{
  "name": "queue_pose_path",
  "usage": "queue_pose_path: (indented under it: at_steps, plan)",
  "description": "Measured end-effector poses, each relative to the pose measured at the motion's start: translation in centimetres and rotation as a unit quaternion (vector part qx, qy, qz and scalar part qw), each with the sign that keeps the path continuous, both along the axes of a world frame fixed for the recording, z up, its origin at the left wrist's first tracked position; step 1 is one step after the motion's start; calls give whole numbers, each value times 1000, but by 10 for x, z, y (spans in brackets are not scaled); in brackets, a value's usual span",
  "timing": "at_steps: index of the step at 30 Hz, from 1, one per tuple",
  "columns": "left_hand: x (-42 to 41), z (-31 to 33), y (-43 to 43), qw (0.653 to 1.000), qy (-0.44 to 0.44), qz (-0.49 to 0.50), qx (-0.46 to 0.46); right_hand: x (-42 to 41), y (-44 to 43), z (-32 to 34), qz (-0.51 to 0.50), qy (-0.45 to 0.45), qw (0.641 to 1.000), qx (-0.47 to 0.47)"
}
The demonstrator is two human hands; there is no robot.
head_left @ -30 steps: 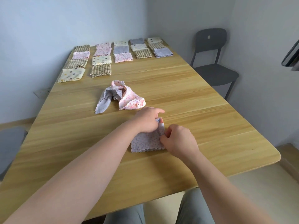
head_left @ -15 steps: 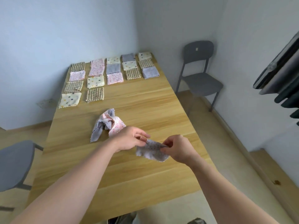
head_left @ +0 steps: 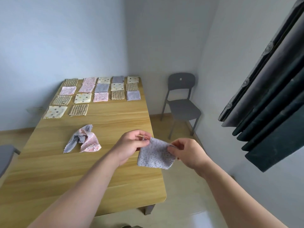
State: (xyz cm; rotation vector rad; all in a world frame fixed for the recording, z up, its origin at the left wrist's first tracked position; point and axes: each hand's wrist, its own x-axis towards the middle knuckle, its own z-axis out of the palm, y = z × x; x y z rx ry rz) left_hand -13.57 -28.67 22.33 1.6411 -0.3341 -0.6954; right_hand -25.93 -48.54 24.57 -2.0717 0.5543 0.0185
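Observation:
A small folded grey dotted cloth [head_left: 155, 155] hangs in the air over the right edge of the wooden table [head_left: 102, 170]. My left hand [head_left: 131, 145] pinches its upper left corner, and my right hand [head_left: 187, 153] pinches its upper right corner. On the table to the left lies a crumpled heap of a grey cloth and a pink cloth [head_left: 83, 139]. Several folded cloths in pink, grey, cream-dotted and checked patterns [head_left: 98, 92] lie in rows at the far end of the table.
A grey chair [head_left: 181, 104] stands by the wall to the right of the table. Dark curtains [head_left: 271, 96] hang at the right. Part of another grey chair [head_left: 6, 157] shows at the left edge.
Both hands have lifted the grey dotted cloth off the table and carried it right, past the table's edge. The camera view has risen and swung right.

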Motion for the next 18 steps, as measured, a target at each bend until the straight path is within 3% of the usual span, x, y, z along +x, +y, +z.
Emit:
queue_pose_path:
  at_steps: [6,12,15,18]
  plan:
    - [0,-2,-72,998,49,38,-26,3,-62,-10,-75,-24,985,153]
    - [24,-22,-162,988,89,110,-69,31,-131,-24,-94,13,932,349]
    - [41,-30,-207,979,119,139,-93,46,-174,-28,-89,35,933,347]
    - [52,-29,-244,975,179,82,-103,63,-214,-26,-126,46,940,314]
